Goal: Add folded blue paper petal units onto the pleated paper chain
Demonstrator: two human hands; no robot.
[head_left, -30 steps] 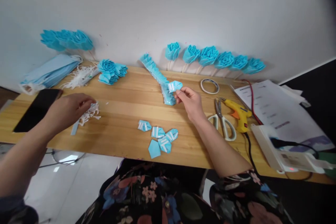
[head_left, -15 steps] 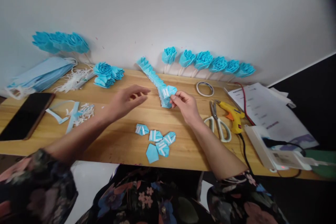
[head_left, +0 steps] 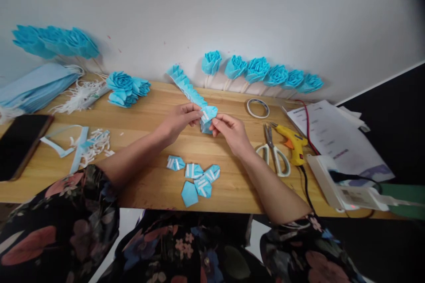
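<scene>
Both my hands meet over the middle of the wooden table (head_left: 139, 185). My right hand (head_left: 229, 131) pinches a small blue folded paper piece (head_left: 209, 114) with white tape strips on it. My left hand (head_left: 181, 119) grips the same piece from the left with its fingertips. The piece is held just above the near end of a long stack of blue folded pieces (head_left: 186, 87) that runs back toward the wall. Several more taped blue pieces (head_left: 194, 177) lie on the table below my hands.
Scissors (head_left: 274, 152), a yellow glue gun (head_left: 292, 141) and a tape roll (head_left: 258, 108) lie to the right, beside papers (head_left: 332, 137) and a white power strip (head_left: 345, 185). Blue paper roses (head_left: 262, 70) line the wall. White scraps (head_left: 89, 143) and a black phone (head_left: 18, 141) lie left.
My left hand left the white scraps at the left, crossed to the middle and took hold of the blue piece that my right hand holds. The right hand lowered slightly.
</scene>
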